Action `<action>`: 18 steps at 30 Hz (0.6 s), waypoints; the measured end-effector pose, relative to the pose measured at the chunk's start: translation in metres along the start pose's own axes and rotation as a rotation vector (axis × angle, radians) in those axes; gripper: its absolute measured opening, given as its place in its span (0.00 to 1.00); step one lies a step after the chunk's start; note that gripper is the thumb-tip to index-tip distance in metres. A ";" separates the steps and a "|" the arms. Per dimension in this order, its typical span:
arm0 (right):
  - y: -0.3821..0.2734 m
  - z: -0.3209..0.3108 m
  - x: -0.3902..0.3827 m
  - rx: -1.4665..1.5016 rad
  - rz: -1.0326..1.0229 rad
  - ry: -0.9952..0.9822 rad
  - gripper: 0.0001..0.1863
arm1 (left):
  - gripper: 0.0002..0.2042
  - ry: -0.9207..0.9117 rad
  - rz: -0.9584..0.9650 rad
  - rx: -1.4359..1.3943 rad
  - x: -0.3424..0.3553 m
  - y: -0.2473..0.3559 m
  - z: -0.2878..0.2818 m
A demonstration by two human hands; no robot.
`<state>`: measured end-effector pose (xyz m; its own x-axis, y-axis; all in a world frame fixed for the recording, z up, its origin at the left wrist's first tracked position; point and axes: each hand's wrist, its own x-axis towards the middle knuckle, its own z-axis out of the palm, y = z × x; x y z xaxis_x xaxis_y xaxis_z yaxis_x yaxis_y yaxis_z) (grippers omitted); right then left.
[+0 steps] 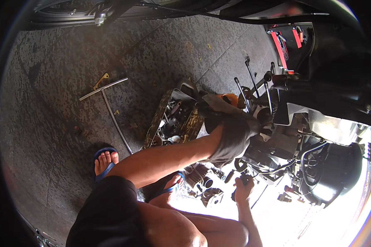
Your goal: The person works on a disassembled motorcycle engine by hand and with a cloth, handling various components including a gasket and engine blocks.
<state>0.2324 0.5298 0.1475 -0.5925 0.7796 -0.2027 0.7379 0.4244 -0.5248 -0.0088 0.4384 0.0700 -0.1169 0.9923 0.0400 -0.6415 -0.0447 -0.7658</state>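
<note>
My left forearm stretches across to the engine (272, 144) at the right, where several long studs (269, 99) stick out. Dark grey cloth (235, 140) covers my left hand (251, 127) beside the base of the studs; its fingers are hidden, and I cannot tell whether the cloth is a glove or a rag. Lower down, my right hand (244, 189) is closed around a small black object (246, 179) whose kind does not show. Loose engine parts, with a finned cylinder (197, 173) among them, lie on the floor left of that hand.
A grimy tray (156, 119) of metal parts stands left of the engine. Farther left lie a T-handle wrench (111, 108) and a yellowish metal piece (101, 81). A red and black tool case (279, 51) is at the far right. My sandalled feet (105, 162) are near.
</note>
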 end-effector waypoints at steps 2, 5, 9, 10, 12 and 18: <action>0.000 -0.001 0.001 0.000 0.024 0.019 0.12 | 0.21 0.148 0.355 1.135 0.004 0.002 0.006; 0.003 -0.003 0.001 0.022 -0.005 0.028 0.13 | 0.17 0.220 0.689 2.366 0.004 -0.006 0.024; 0.000 -0.001 -0.001 0.025 0.003 0.009 0.13 | 0.13 0.257 0.843 3.119 -0.003 -0.015 0.054; 0.000 -0.001 -0.001 0.013 0.009 0.010 0.13 | 0.13 0.268 0.798 3.084 -0.002 -0.017 0.057; -0.005 -0.001 -0.002 0.028 0.031 0.012 0.12 | 0.13 0.329 0.761 2.957 0.001 -0.019 0.062; -0.004 -0.001 0.002 0.010 0.002 -0.016 0.13 | 0.13 0.533 0.612 2.871 0.000 -0.031 0.070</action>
<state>0.2291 0.5299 0.1497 -0.5964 0.7729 -0.2164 0.7357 0.4186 -0.5324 -0.0416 0.4321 0.1386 -0.6158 0.7877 -0.0189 0.3862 0.3227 0.8641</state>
